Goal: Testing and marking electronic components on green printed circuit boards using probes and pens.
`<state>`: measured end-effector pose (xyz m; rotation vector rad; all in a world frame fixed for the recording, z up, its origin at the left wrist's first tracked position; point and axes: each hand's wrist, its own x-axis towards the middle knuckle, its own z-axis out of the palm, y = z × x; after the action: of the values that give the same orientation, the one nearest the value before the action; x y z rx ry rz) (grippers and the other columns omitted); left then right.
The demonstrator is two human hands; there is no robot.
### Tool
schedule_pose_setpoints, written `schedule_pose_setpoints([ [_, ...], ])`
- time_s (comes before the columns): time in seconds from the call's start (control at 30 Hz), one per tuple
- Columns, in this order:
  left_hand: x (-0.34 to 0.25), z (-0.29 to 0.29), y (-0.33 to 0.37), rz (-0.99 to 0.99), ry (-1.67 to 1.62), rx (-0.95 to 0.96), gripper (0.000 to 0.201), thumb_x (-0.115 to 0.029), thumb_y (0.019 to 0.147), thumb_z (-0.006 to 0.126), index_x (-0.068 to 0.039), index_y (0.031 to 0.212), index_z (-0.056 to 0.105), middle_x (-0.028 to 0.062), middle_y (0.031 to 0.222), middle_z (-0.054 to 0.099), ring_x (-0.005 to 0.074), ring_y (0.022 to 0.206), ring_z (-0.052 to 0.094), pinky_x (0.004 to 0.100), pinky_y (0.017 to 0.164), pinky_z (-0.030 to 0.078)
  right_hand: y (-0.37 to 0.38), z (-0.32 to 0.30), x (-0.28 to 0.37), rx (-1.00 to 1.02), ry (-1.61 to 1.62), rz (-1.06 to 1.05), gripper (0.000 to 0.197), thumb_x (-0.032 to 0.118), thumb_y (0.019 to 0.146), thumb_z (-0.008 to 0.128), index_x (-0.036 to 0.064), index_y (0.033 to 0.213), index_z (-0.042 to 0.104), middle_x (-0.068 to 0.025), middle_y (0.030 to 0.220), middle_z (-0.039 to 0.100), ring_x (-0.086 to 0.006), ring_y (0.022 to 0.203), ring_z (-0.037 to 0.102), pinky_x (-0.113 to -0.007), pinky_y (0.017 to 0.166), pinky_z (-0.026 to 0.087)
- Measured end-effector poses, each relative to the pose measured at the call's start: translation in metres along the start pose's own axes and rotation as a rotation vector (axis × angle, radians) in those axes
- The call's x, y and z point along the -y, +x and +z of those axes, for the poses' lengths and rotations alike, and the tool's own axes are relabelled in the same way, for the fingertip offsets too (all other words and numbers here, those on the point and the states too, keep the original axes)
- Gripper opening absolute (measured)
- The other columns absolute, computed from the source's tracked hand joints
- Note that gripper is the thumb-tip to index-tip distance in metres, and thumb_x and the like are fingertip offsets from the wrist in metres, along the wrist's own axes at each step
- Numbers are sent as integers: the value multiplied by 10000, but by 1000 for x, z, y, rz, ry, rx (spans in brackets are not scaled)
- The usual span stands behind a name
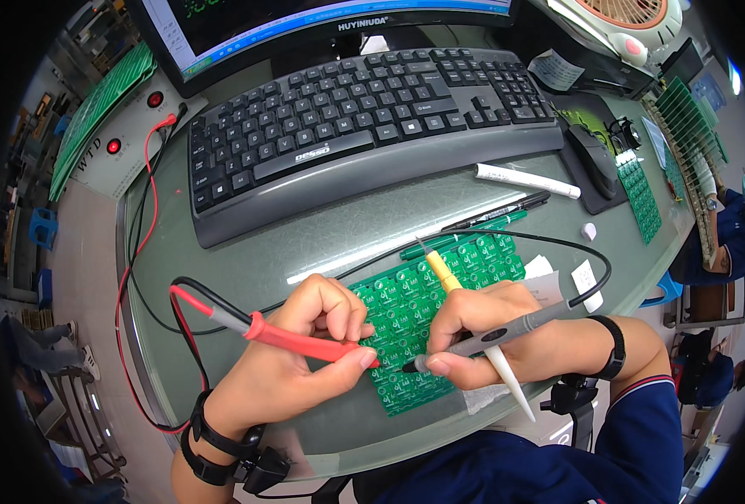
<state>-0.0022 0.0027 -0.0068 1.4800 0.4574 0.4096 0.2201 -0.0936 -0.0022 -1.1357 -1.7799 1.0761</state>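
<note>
The green printed circuit board panel (pixel 402 302) lies flat on the grey-green tabletop (pixel 221 273), its repeated units marked in white. Left hand (pixel 292 378): at the panel's left edge, the forearm entering from the panel's near left; the fingers are curled with knuckles raised, the thumb stretched along the barrel, gripping a red test probe (pixel 301 340) that slants down toward the panel's middle. Right hand (pixel 481 315): over the panel's right part, the forearm reaching in from the right; thumb and bent forefinger pinch a grey test probe (pixel 507 330) near its black front end, while a yellow-collared, pen-like tool (pixel 443 270) passes through the same closed hand, its thin tip pointing beyond the panel. The two probe tips stand near each other over the panel; contact with its surface cannot be determined. A black wristband (pixel 614 349) encircles the right wrist. Beyond the panel lie a black pen (pixel 498 210), a white marker (pixel 528 181) and a black keyboard (pixel 330 126).
</note>
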Motion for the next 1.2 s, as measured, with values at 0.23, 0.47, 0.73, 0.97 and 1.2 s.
schedule_pose_setpoints([
  [0.23, -1, 1, 0, -20, -8, -8, 323, 5, 794, 646, -101, 868, 350, 35, 882, 439, 99, 828, 475, 354, 909, 513, 0, 0, 0, -13, -8, 2, 188, 154, 833, 683, 43, 834, 530, -49, 627, 584, -137, 531, 572, -268, 472, 433],
  [0.47, 0, 1, 0, -18, -11, -18, 330, -7, 795, 657, -100, 866, 348, 34, 879, 440, 100, 829, 475, 355, 915, 508, 0, 0, 0, -5, -37, 1, 189, 154, 834, 680, 45, 833, 524, -55, 629, 586, -154, 528, 577, -276, 473, 438],
  [0.73, 0, 0, -1, -35, -29, 7, 340, -14, 793, 672, -105, 866, 353, 37, 876, 448, 100, 836, 477, 351, 919, 495, 0, 0, 0, 4, -41, -12, 201, 169, 838, 678, 47, 852, 518, -66, 640, 595, -177, 531, 588, -288, 477, 447],
  [0.97, 2, 0, -2, 12, -24, 26, 311, 17, 805, 662, -77, 900, 381, 37, 906, 465, 118, 880, 506, 281, 788, 458, 0, -1, 1, 13, -42, 12, 205, 172, 839, 678, 50, 858, 514, -71, 644, 597, -182, 536, 591, -290, 483, 452],
  [1.2, 2, 0, -2, 10, -22, 28, 318, 12, 806, 668, -77, 891, 375, 41, 902, 465, 124, 873, 502, 272, 764, 449, 0, -1, 1, 9, -44, 9, 209, 172, 837, 680, 48, 860, 514, -73, 650, 600, -189, 546, 602, -295, 491, 461],
])
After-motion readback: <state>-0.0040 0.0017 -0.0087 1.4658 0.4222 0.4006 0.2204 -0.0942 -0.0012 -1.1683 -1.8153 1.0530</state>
